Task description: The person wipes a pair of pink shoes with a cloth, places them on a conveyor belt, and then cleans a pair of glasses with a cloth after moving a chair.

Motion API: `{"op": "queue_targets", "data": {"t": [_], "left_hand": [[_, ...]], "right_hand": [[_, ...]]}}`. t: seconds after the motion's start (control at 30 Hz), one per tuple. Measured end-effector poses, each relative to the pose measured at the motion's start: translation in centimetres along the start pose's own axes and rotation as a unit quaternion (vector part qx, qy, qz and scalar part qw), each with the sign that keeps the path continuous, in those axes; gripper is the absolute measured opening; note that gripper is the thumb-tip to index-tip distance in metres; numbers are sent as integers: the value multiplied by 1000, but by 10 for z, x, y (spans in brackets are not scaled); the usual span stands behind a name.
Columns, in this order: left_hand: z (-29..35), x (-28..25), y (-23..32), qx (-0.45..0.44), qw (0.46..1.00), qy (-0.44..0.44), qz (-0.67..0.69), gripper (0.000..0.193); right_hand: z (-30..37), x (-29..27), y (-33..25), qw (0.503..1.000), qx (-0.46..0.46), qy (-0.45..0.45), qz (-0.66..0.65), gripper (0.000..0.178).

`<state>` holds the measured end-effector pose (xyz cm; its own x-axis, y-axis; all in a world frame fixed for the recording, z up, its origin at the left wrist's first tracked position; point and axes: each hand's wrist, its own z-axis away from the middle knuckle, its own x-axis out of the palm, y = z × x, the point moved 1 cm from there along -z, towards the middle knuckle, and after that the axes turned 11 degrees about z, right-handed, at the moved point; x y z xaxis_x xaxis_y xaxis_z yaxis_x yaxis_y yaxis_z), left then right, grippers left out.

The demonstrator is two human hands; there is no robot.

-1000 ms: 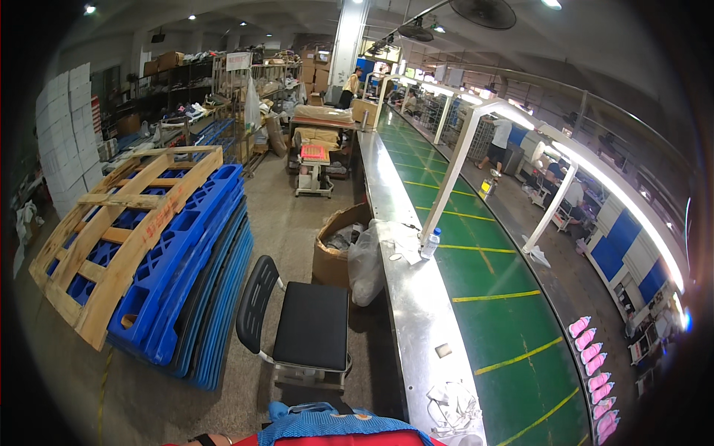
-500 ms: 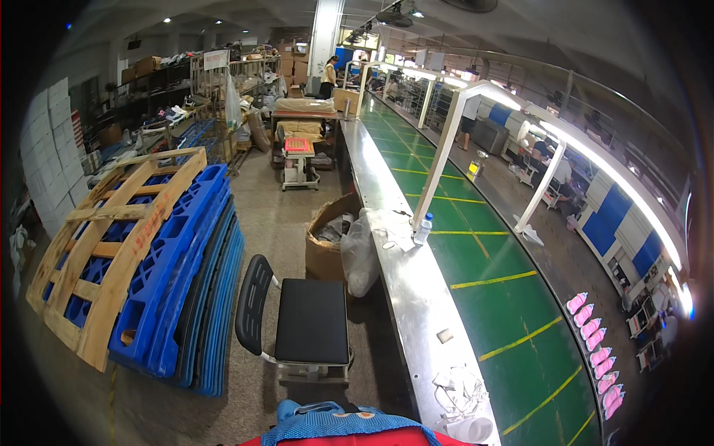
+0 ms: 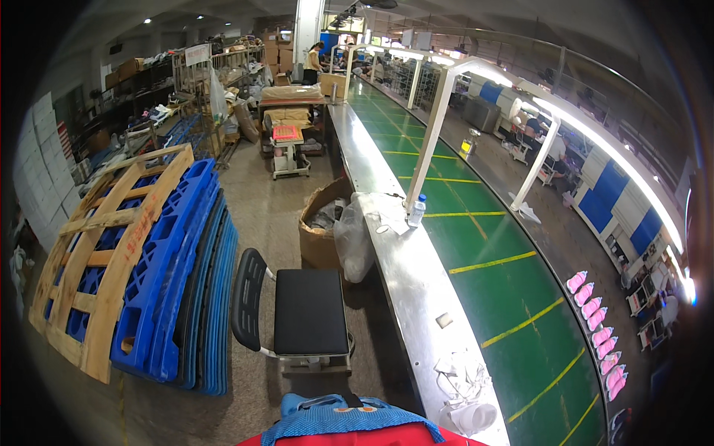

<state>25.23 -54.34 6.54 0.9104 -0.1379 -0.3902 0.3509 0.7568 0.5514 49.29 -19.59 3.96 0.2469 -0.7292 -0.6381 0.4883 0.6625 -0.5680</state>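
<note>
Neither of my hands shows in the head view; only my blue apron (image 3: 346, 422) and red clothing appear at the lower edge. Just ahead of me stands a black padded chair (image 3: 311, 312) with its slotted backrest on the left. A steel ledge (image 3: 416, 297) runs along my right side beside a green conveyor belt (image 3: 483, 245) with yellow stripes. On the near end of the ledge lie crumpled white pieces (image 3: 460, 375) and a white cup-like container (image 3: 474, 418). A plastic bottle (image 3: 416, 211) stands farther along it.
Stacked blue pallets (image 3: 167, 260) lean at left under a wooden pallet (image 3: 111, 245). A cardboard box (image 3: 316, 238) with a clear plastic bag (image 3: 352, 241) stands beyond the chair. Pink shoes (image 3: 595, 316) line the belt's far edge. White posts (image 3: 431, 141) carry lamps above; people work farther off.
My view has shifted slightly, so the far scene sits higher and a little to the left. More of the ledge's near end shows. No object has visibly been moved.
</note>
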Motion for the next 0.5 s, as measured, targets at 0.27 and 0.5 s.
{"op": "queue_targets", "data": {"t": [0.27, 0.5], "left_hand": [[8, 4, 2, -20, 1000, -5, 0, 26], [24, 25, -10, -47, 999, -12, 15, 26]], "right_hand": [[4, 22, 8, 1000, -7, 2, -7, 21], [18, 47, 21, 1000, 3, -25, -12, 21]]}}
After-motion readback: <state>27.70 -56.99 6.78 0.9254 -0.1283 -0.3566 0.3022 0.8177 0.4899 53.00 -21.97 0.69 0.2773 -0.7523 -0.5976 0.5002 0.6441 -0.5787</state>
